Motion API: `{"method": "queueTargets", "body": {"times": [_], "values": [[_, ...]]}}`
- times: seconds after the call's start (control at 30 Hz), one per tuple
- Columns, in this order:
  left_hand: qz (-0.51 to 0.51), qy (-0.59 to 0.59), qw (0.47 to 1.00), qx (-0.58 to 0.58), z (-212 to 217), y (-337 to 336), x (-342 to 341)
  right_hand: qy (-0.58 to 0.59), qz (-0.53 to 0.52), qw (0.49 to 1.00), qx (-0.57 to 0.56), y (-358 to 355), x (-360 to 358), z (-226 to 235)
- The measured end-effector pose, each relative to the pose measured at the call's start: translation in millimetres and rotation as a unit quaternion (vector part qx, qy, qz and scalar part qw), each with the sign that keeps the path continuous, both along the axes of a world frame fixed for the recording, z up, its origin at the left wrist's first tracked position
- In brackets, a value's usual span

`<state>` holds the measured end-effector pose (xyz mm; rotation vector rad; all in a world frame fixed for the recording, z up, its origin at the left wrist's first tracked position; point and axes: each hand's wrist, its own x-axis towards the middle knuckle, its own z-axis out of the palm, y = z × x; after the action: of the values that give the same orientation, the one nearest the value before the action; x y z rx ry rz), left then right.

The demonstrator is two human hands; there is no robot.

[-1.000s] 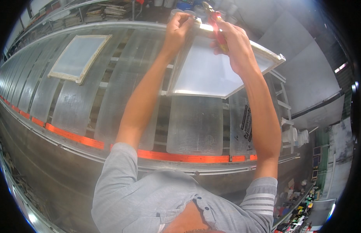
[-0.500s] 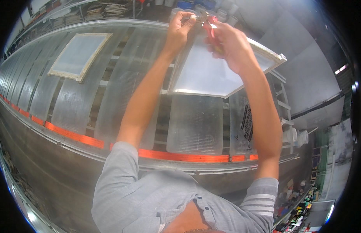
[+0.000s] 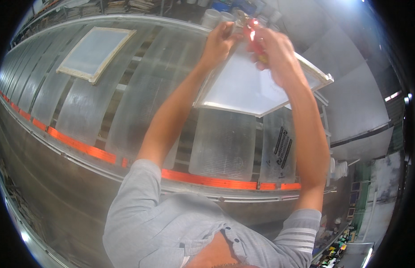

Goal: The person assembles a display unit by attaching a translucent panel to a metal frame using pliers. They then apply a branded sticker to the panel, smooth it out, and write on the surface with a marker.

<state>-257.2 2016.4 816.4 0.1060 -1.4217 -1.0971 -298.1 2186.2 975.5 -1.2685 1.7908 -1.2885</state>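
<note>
Head view, the only one. White plastic buckets (image 3: 218, 18) stand in a small cluster beyond the far edge of the long work table (image 3: 51, 147), just past the hands; their insides cannot be seen from here.

Both arms reach up and away from the person's grey striped shirt (image 3: 172, 228). The right hand (image 3: 276, 53) is clenched around a small red-handled tool (image 3: 251, 33), whose red part sticks out above the knuckles. The tool's long axis runs roughly up the picture, leaning a little left, its upper tip blurred in bright light, so its exact kind cannot be told. The left hand (image 3: 220, 42) is just beside it, fingers pinched together at the far corner of a pale rectangular wooden-framed mesh screen (image 3: 256, 87); whether it grips the frame or something small at the tool's tip cannot be told.

The screen lies under both hands, tilted, its near corner pointing toward the person and its right corner jutting out past the table. A second, similar framed screen (image 3: 93, 51) lies flat well apart to the left. Clear ribbed plastic sheets (image 3: 223, 145) cover the table in strips, and an orange stripe (image 3: 82, 147) runs along its near edge.
</note>
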Motion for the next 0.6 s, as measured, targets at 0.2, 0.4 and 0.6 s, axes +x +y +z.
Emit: {"method": "queueTargets", "body": {"times": [0.2,0.4,0.6], "values": [[-0.019,0.013,0.999,0.028,2.7,12.5,0.1,0.047,0.015,0.968,-0.245,4.3,11.9,16.9],[-0.024,0.024,0.999,0.033,3.1,18.6,2.0,0.048,-0.005,0.999,-0.011,-5.2,3.9,24.5],[-0.026,0.028,0.999,0.035,8.7,26.0,6.0,0.049,-0.003,0.972,-0.228,9.6,5.9,32.3]]}}
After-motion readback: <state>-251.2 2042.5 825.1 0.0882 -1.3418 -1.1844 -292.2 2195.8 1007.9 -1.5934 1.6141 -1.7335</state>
